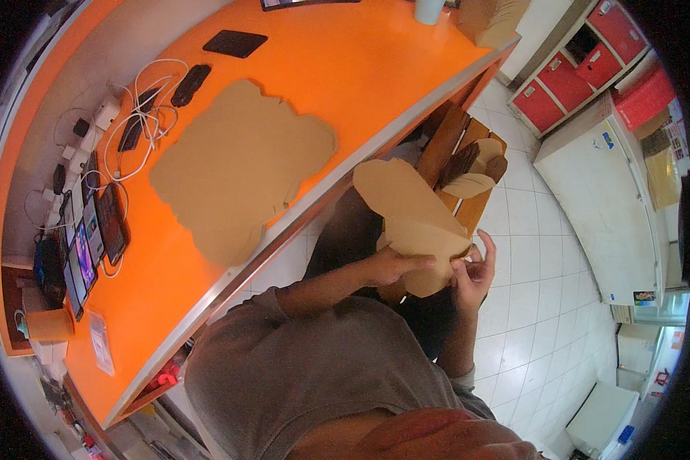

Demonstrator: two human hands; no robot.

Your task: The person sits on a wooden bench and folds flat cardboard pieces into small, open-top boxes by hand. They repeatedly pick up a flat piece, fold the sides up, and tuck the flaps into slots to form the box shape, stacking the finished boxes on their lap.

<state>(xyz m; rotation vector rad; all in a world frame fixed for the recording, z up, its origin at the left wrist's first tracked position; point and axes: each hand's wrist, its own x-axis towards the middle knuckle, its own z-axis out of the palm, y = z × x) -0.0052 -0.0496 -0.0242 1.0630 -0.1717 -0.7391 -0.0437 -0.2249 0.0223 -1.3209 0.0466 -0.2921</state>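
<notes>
A brown cardboard box blank (414, 203), partly folded with its flaps raised, lies over my lap. My left hand (391, 267) grips its near side, thumb on top and the other fingers hidden beneath. My right hand (474, 277) pinches the right corner of the cardboard between thumb and a finger, while another finger stands up and away. On the orange table (322, 77) to the left lies a pile of flat cardboard blanks (238, 165). Folded cardboard boxes (483, 162) sit on a slatted wooden bench (441, 142) just beyond the piece I hold.
The table's metal edge (264, 234) runs close along my left side. Several phones (84, 245), white cables (142, 115) and chargers line the wall. A dark flat device (235, 44) lies at the back. To the right stand a white freezer (590, 207) and red drawers (567, 80).
</notes>
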